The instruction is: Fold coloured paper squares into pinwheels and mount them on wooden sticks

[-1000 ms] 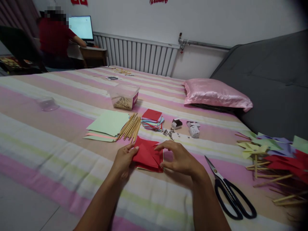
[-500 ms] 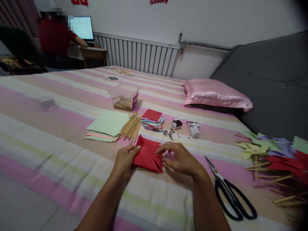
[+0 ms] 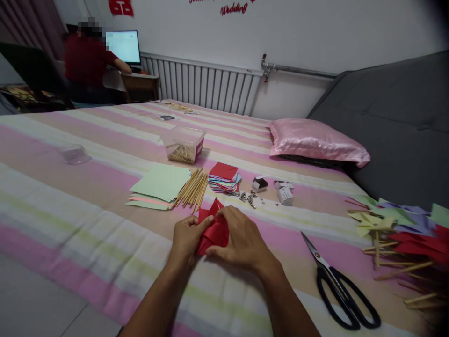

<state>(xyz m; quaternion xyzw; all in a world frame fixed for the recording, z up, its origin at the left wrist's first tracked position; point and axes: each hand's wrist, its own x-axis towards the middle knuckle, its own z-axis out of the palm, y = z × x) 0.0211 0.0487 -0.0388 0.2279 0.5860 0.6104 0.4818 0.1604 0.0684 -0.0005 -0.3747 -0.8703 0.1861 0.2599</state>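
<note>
- The left hand (image 3: 185,236) is partly closed: its fingers curl under and its thumb lies on top, pinching the left edge of a red folded paper piece (image 3: 211,230).
- The right hand (image 3: 242,243) is cupped over the right side of the same paper, fingers bent and pressing on it. How the thumb sits below the paper cannot be made out.
- The red folded paper piece sits between the two hands, held low over the pink, green and cream striped bed sheet (image 3: 87,196). One pointed corner sticks up above the fingers.
- Just beyond the hands lies a bundle of thin wooden sticks (image 3: 192,187), touching a stack of pale green paper sheets (image 3: 161,181) on its left.
- To the right of the sticks is a small stack of coloured paper squares with a red one on top (image 3: 223,177). Beside it are scattered small metal pins (image 3: 248,199) and two little white boxes (image 3: 285,193).
- Further back stands a clear plastic box of sticks (image 3: 184,145).
- Black-handled scissors (image 3: 343,290) lie on the sheet near the right forearm, apart from the hand.
- Paper pinwheels in yellow, green, purple and red on sticks (image 3: 403,229) are heaped at the right edge.
- A shiny pink pillow (image 3: 315,142) rests against a grey padded headboard (image 3: 396,121).
- Another person in a red top (image 3: 87,61) sits at a desk in the far corner.
</note>
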